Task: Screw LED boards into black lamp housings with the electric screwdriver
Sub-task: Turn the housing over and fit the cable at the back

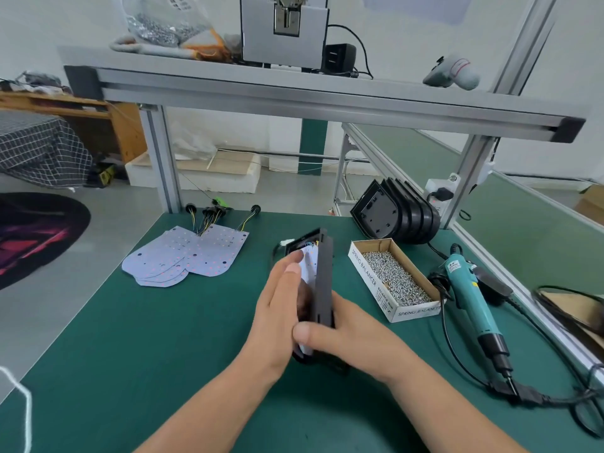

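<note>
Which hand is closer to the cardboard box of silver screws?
Right. The right hand grips the black lamp housing just left of the cardboard box of silver screws; the left hand lies flat on the housing's other side, farther off.

One head-worn wide-angle view. Faces forward and down over green bench (137, 361), lens close above it. Left hand (277, 308) and right hand (356, 335) at frame centre, reaching in from 6 o'clock. Shelf (294, 93) spans 12 o'clock; floor (49, 322) at 9 o'clock.
</note>
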Motion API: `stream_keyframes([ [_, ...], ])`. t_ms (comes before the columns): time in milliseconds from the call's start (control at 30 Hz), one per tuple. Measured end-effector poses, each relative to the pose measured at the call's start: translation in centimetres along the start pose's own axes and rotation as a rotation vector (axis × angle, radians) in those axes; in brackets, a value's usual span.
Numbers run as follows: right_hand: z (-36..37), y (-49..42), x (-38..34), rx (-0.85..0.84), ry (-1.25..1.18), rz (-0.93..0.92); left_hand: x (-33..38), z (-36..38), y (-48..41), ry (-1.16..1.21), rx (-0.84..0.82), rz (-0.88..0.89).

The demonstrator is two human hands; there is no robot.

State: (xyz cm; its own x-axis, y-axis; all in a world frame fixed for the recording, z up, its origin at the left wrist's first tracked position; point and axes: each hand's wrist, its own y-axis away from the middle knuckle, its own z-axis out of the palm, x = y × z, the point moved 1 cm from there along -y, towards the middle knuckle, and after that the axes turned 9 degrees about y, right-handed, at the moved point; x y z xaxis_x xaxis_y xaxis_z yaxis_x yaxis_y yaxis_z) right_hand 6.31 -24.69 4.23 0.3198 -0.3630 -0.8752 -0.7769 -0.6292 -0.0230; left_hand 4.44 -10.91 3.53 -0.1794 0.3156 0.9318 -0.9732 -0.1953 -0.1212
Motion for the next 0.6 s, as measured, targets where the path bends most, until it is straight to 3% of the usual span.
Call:
stream_keyframes([
  [133, -1.1, -0.1, 1.3, 0.198, -0.281, 0.102, -0.4, -0.4, -0.5, 0.043, -0.025, -0.116],
  [267, -2.4, -0.2, 2.8, 0.442, -0.203, 0.217, -0.6, -1.1, -1.0, 0.063, 0.008, -0.079],
  [367, -4.3, 0.5, 2.9, 0.541, -0.206, 0.172, -0.9, -2.5, -2.0, -0.015, 0.098, -0.069],
  [500, -7.9, 1.8, 2.9, 0.69, -0.376, 0.093, -2.0, -4.2, -3.2, -0.237, 0.091, -0.224],
  [600, -11.0, 3.3, 3.1, 0.854, -0.479, 0.108, -2.2, -4.5, -3.7, -0.166, 0.076, -0.319],
])
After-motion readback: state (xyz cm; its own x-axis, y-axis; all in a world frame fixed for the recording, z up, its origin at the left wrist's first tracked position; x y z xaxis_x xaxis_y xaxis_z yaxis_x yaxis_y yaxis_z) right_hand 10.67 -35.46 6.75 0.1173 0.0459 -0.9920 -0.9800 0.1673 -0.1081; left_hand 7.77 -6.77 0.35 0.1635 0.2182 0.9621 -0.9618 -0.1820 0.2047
